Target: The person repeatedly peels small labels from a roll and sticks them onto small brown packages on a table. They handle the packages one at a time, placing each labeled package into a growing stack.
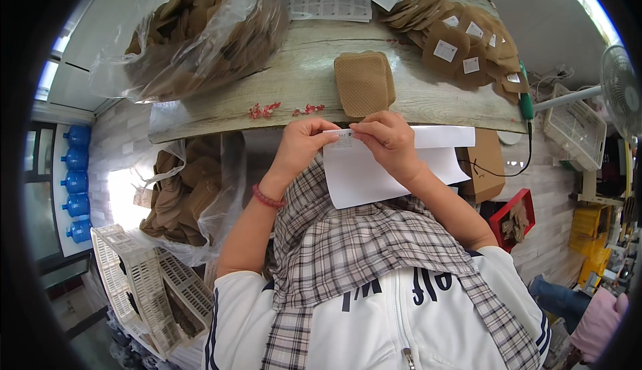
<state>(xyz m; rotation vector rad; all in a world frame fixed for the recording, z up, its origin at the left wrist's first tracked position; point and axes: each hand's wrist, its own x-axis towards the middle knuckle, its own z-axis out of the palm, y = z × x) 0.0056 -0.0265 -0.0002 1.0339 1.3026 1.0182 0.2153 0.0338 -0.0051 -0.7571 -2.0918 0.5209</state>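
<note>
Just in front of the table's near edge, a small white printed label (pixel 342 141) is pinched between my two hands. My left hand (pixel 295 148) grips its left side with thumb and forefinger. The fingertips of my right hand (pixel 389 141) close on its upper right corner. Below the hands a large white sheet (pixel 358 176) lies across my lap. Whether the label is still joined to that sheet, I cannot tell. Directly beyond my fingers a short stack of brown mesh-textured pads (pixel 362 86) rests on the table (pixel 214 112).
A clear plastic bag (pixel 194 49) of brown pads fills the table's far left. Labelled pads (pixel 461 46) are heaped at the far right, near printed sheets (pixel 328 2). Red scraps (pixel 264 110) dot the front edge. Below are another filled bag (pixel 187 189) and a cardboard box (pixel 485 166).
</note>
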